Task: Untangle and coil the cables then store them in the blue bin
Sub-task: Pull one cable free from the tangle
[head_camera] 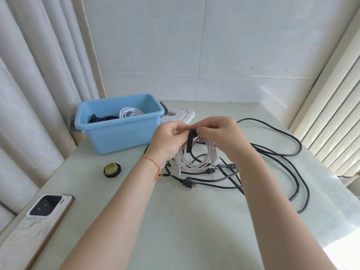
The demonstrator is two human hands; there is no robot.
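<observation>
The fingers [176, 127] of the left hand [169, 141] are curling round the top of a coiled bundle of thin white cable [191, 155], gripping it above the table, while the fingertips [200, 131] of the right hand [220, 136] are pinching the upper end of a short black fastening strap [190, 140] that is hanging down across the front of the coil. The two hands are meeting at the top of the bundle, thumbs close together, and the loops of the coil are dangling below them. A thin multicoloured string bracelet [153, 165] is sitting on the left wrist.

Under and to the right of the hands, long black cables [280, 152] are lying in loose, overlapping loops on the pale green stone tabletop [185, 221], with several black plugs, one gold-tipped [190, 184], pointing out near the middle.

To the far left of the hands, a light blue rectangular plastic bin [118, 131] is standing open on the table. Inside it, a coiled white cable [129, 112] is resting toward the far right side and a coiled black cable [101, 118] is lying on the left. Just behind the bin's right end, a white plastic lid with a grey latch [180, 114] is lying flat.

On the near left, a small round black-and-yellow roll [112, 170] is sitting on the table, and a phone in a white patterned case [39, 219] is lying face down at the table's edge.
</observation>
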